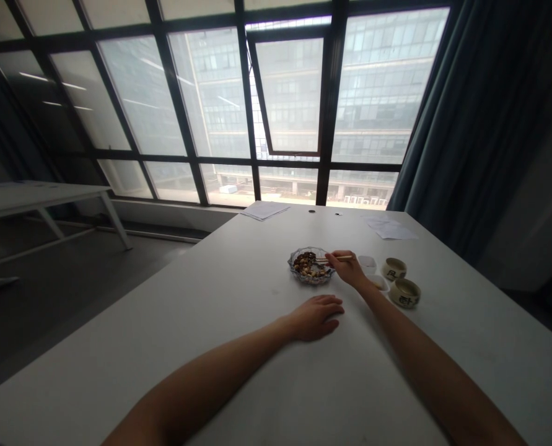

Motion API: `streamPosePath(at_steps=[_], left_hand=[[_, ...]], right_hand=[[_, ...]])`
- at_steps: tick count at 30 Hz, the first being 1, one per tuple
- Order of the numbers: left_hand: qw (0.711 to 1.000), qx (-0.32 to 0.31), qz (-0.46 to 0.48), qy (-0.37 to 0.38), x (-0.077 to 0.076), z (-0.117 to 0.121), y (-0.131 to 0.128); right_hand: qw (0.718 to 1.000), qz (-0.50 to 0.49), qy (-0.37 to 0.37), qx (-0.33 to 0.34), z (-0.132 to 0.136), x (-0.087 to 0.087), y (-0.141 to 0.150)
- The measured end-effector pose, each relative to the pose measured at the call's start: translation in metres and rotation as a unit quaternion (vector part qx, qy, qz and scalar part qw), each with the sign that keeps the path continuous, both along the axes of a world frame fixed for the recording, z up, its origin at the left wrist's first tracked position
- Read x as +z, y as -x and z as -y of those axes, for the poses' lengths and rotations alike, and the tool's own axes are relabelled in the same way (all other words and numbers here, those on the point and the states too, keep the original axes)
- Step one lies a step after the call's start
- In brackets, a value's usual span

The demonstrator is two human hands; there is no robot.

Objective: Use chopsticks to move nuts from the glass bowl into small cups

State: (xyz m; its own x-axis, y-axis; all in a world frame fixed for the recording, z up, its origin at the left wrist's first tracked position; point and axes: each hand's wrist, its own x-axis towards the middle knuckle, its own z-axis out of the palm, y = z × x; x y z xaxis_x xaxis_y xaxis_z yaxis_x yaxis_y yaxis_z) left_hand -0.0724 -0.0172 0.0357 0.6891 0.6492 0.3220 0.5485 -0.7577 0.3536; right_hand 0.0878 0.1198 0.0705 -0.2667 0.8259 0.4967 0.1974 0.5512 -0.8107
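Note:
My right hand (347,268) is closed around a pair of wooden chopsticks (342,257). Their tips reach into a clear glass bowl (295,277) with a scalloped rim. Inside the bowl lies a mix of brown and pale pieces (307,264), like nuts or beans, too small to name. On the near side of the bowl, my left hand (316,317) rests on the white table, fingers loosely spread, holding nothing. Behind my right wrist are two small white dishes; the nearer dish (378,284) is partly covered by my forearm.
Two beige ceramic cups with dark characters, a far cup (393,268) and a near cup (404,293), stand right of my right hand. Papers (265,210) lie at the table's far left, and more sheets (389,227) at the far right. A blue curtain (447,124) hangs beyond the right edge.

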Motion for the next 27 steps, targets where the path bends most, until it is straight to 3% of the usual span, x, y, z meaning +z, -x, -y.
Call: streamPosePath(at_steps=[19,27], left_hand=[[1.000,0.000,0.001,0.002,-0.0010,-0.0002,0.0007],[1.000,0.001,-0.001,0.004,0.0001,0.0010,0.0012]], right_hand=[[0.999,0.001,-0.033,-0.020,-0.0053,-0.0043,-0.0022],[0.999,0.017,-0.033,-0.039,-0.0016,0.0050,-0.0051]])
